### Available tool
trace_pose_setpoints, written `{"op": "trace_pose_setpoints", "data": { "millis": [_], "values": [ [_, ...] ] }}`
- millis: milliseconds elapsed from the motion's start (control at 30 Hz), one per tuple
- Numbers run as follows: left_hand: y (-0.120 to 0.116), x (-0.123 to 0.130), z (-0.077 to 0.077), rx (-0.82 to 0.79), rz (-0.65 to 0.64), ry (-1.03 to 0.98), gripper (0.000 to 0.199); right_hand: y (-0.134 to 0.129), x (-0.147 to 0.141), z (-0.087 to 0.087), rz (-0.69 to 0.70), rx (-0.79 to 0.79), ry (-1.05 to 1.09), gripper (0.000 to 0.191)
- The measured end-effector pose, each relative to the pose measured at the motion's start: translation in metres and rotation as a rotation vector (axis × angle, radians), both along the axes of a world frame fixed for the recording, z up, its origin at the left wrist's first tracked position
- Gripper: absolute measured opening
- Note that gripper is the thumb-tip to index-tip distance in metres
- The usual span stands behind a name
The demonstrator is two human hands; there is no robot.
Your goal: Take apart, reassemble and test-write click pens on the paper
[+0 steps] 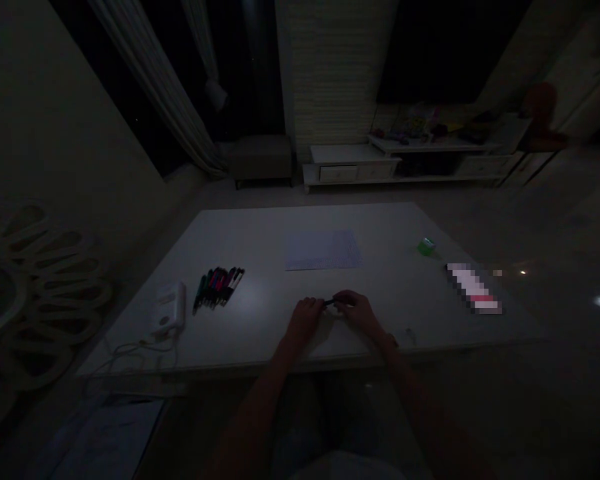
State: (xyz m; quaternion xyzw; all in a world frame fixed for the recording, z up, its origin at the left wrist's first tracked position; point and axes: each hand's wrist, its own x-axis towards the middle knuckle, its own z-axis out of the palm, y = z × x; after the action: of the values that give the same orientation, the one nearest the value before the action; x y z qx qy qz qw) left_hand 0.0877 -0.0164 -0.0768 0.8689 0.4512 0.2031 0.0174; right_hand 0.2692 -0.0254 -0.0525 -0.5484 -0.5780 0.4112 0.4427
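Note:
Close to the table's near edge, my left hand (306, 319) and my right hand (359, 311) are held a little apart. A short dark pen (329, 302) spans the gap, its ends in the fingers of both hands. The fingers of each hand are closed on it; the dim light hides its finer details. Just beyond the hands lies a sheet of paper (323, 250), flat on the white table (260, 233). To the left, several pens (219, 287) with differently coloured parts lie side by side in a row.
A white power strip or adapter (169, 309) with cables (140, 345) sits at the table's left. On the right are a small green object (426, 247) and a pixelated phone-shaped item (474, 288). A small clear piece (411, 335) lies near the right forearm. The room is dark.

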Motion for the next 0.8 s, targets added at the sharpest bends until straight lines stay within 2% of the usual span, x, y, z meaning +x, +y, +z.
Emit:
{"op": "trace_pose_setpoints", "data": {
  "millis": [133, 267, 400, 567, 700, 800],
  "values": [
    [0.0, 0.0, -0.001, 0.006, -0.003, -0.008, 0.009, 0.004, 0.004, 0.001, 0.012, -0.05, -0.065, 0.029],
    [0.0, -0.001, 0.003, 0.003, 0.009, -0.003, 0.01, 0.008, 0.007, 0.0, -0.016, 0.05, -0.044, 0.022],
    [-0.002, -0.001, 0.01, -0.014, 0.023, 0.043, 0.011, 0.008, 0.013, 0.003, -0.053, 0.086, 0.018, 0.025],
    [-0.004, -0.002, 0.012, -0.024, 0.032, 0.064, 0.015, 0.008, 0.047, 0.005, -0.094, 0.1, -0.064, 0.027],
    [-0.003, -0.002, 0.009, -0.038, 0.045, 0.07, 0.016, 0.027, 0.078, 0.0, -0.263, 0.147, -0.139, 0.029],
    [-0.002, -0.002, 0.008, -0.048, 0.05, 0.08, 0.017, 0.054, 0.075, -0.005, -0.283, 0.145, -0.177, 0.032]
  ]
}}
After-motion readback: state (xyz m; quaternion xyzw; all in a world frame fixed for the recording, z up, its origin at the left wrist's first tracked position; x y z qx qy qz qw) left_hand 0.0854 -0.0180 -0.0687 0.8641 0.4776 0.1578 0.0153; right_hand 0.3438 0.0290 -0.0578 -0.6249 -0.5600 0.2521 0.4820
